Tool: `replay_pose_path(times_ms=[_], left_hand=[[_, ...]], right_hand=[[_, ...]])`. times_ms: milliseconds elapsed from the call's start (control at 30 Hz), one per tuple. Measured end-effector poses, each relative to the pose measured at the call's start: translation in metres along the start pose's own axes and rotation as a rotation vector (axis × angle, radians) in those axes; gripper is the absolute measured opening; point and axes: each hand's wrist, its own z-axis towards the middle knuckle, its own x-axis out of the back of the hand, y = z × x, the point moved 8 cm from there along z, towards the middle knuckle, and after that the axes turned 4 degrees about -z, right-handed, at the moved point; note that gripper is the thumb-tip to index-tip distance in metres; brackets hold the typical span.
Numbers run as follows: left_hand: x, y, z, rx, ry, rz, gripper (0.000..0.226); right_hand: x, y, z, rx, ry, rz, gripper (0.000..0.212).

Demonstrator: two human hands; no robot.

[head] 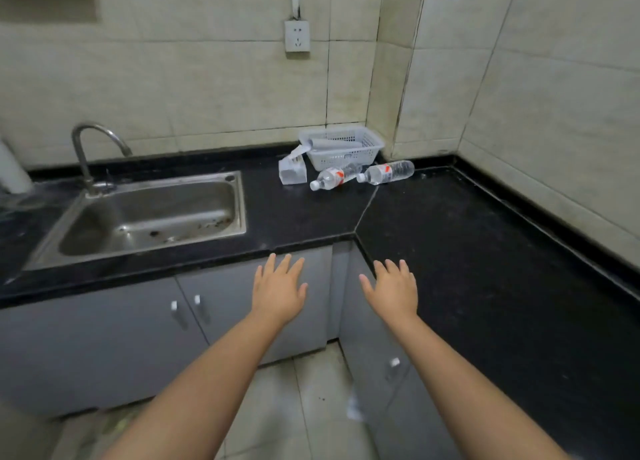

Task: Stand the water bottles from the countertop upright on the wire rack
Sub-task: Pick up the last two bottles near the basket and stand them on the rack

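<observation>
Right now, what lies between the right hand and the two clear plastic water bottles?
In the head view, only bare black countertop separates the right hand from the two clear plastic water bottles.

we see the sink (149,213) set in the counter (467,251) at the left, the faucet (93,148) behind it. in the far corner sits a basket (343,146), a small container (292,172) just left of it. two bottles (334,177) (386,172) lie on their sides before the basket, side by side. our left hand (278,291) and right hand (393,291) hover before the counter edge, well apart from the bottles.
</observation>
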Motion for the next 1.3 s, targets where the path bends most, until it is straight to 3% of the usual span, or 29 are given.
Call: replay_pose_path(times_ms=[267,533,700,867,1033,1133,1300], left_hand=[[0.026,-0.001,0.185,-0.076,0.025,0.004,0.051],[0.007,0.03,0.395,-0.362,0.058,-0.035,0.046],[-0.018,0.05,0.503,-0.408,-0.047,-0.043,0.042],[-0.063,0.065,0.562,-0.387,-0.147,-0.044,0.051],[-0.078,0.06,0.586,-0.307,-0.175,-0.025,0.056],[-0.079,0.052,0.595,-0.255,-0.183,-0.029,0.057],[-0.079,0.046,0.594,-0.469,-0.192,-0.111,0.058]], right_hand=[[0.033,0.01,0.18,-0.093,0.043,-0.028,0.052],[0.02,0.037,0.357,-0.285,0.022,-0.12,0.053],[0.006,0.045,0.451,-0.341,-0.014,-0.146,0.054],[-0.02,0.061,0.518,-0.263,-0.104,-0.209,0.062],[-0.037,0.079,0.573,-0.025,-0.348,-0.336,0.085],[-0.049,0.07,0.595,0.114,-0.433,-0.394,0.085],[-0.043,0.065,0.591,0.101,-0.359,-0.471,0.075]])
